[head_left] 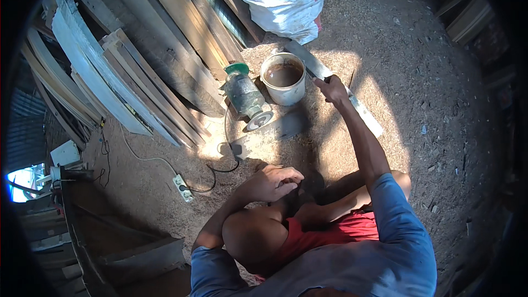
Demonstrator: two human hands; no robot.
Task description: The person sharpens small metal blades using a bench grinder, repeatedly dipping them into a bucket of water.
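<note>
My right hand (333, 91) is closed on a long flat metal blade (365, 114), close to its middle. The blade slants from behind the bucket toward the near right, its near part bright in the sun. Beside it, on the left, stands a whitish bucket (286, 94) of brown liquid. My left hand (275, 182) hangs over my left knee, its fingers loosely stretched to the right and apparently holding nothing. Ahead of it, a worn green bench grinder (245, 94) sits on the ground, with its round grinding wheel (259, 121) toward me.
Long wooden boards (159, 55) lean in a stack at the left. A white sack (280, 3) stands beyond the bucket. The grinder's black cord runs to a white power strip (182, 188) on the ground. A wooden structure (137, 258) fills the lower left.
</note>
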